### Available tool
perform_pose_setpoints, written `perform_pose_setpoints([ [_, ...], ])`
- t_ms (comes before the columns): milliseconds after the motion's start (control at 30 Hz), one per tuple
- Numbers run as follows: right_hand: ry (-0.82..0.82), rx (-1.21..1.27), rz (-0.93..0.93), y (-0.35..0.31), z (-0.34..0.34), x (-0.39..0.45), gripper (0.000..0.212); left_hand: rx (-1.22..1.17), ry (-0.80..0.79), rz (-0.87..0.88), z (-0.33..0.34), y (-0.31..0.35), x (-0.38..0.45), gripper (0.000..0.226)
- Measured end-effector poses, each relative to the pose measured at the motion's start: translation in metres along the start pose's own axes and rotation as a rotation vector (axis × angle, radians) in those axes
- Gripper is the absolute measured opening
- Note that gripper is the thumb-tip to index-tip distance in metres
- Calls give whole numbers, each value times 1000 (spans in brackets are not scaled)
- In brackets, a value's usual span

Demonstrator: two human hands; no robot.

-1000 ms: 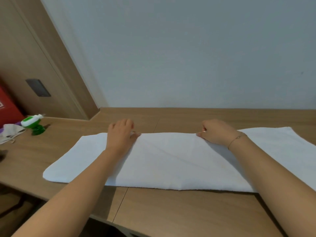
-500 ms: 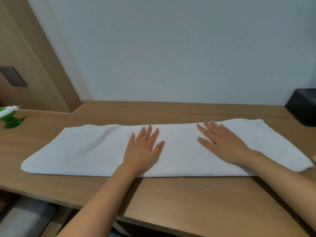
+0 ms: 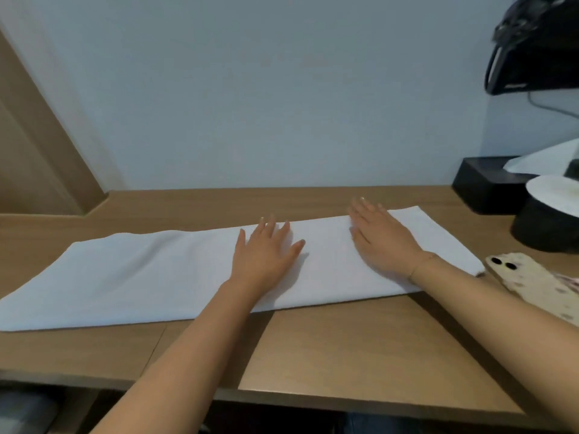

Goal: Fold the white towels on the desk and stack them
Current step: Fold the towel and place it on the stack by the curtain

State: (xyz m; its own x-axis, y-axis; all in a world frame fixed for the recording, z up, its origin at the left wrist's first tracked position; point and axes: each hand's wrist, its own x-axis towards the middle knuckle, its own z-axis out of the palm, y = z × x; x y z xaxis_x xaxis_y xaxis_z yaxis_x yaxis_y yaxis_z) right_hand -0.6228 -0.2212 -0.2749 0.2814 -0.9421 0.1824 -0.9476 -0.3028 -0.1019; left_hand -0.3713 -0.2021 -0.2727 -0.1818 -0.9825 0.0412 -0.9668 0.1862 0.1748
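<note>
A white towel (image 3: 150,277), folded lengthwise into a long strip, lies flat across the wooden desk (image 3: 360,346) from the left frame edge to the right. My left hand (image 3: 266,255) rests palm down on the towel near its middle, fingers spread. My right hand (image 3: 382,236) lies flat on the towel's right part, fingers together and pointing away from me. Neither hand grips the cloth.
A phone (image 3: 529,283) in a pale patterned case lies at the towel's right end. Behind it stand a black round object with a white top (image 3: 551,214) and a black box (image 3: 488,189). A dark bag (image 3: 539,42) hangs at the upper right. The wall runs along the desk's back.
My hands went from pinching the towel's far edge to lying flat on it. My view swung right, so the green spray bottle left the frame and the phone and black objects came in.
</note>
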Motion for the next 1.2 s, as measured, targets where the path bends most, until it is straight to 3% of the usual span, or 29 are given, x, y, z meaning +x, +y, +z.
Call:
perform_pose_setpoints([
  [133, -171, 80, 26, -5, 15, -15, 62, 20, -66, 1, 23, 11, 1, 64],
  [300, -184, 51, 265, 63, -2, -33, 69, 39, -57, -7, 23, 8, 2, 68],
  [433, -172, 118, 373, 78, -12, -41, 66, 44, -77, -31, 18, 12, -1, 70],
  [567, -164, -50, 397, 59, -19, -34, 60, -203, -173, 56, -4, 0, -7, 63],
  [667, -115, -51, 286, 21, -22, -20, 60, -346, -90, 141, -16, -31, -26, 50],
  [800, -124, 112, 4, -68, -14, 7, 48, -154, 133, 24, -27, -86, -54, 47],
  [900, -66, 168, -155, -139, -7, 30, 38, 96, 31, -192, -27, -126, -71, 61],
  [967, -88, 219, -201, -182, 3, 41, 42, 113, -57, -258, -20, -140, -81, 67],
  [1067, -196, 165, -212, -218, 31, 44, 56, 81, -35, -271, -11, -157, -84, 69],
  [1200, -176, 107, -178, -216, 52, 44, 62, 88, 23, -430, -16, -218, -85, 64],
])
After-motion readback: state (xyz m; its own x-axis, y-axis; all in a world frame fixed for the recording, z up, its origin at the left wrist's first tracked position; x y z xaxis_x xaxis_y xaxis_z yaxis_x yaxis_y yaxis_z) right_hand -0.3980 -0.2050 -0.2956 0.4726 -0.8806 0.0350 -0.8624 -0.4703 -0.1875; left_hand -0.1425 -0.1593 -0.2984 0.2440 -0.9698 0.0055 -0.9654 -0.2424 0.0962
